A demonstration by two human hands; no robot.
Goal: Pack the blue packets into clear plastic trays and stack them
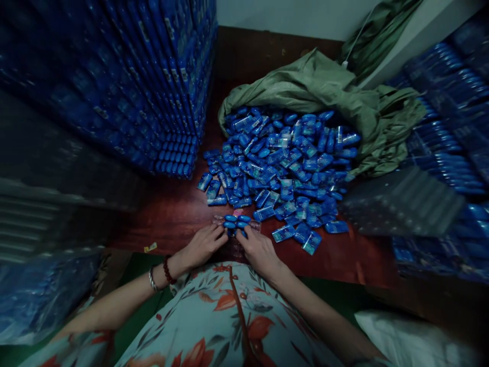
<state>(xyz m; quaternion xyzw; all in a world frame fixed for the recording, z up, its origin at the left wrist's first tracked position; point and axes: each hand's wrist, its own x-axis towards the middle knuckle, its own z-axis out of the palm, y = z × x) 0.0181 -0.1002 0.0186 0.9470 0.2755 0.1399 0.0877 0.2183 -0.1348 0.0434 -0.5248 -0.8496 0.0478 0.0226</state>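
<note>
My left hand [204, 244] and my right hand [257, 248] rest side by side on a clear plastic tray [234, 250] lying on the red-brown floor in front of my lap. Several small blue packets [235, 222] sit in the tray's far pockets, and the fingertips of both hands touch them. A large heap of loose blue packets [282, 163] spreads just beyond the tray. My left wrist wears a dark red bead bracelet and a silver bangle. Whether either hand grips a packet is hard to tell.
A green sack [328, 92] lies open behind the heap. Tall stacks of filled blue trays [153, 81] rise at the left, more stacks [451, 122] at the right. Piles of clear empty trays [401, 204] sit right and left. A pale wall stands behind.
</note>
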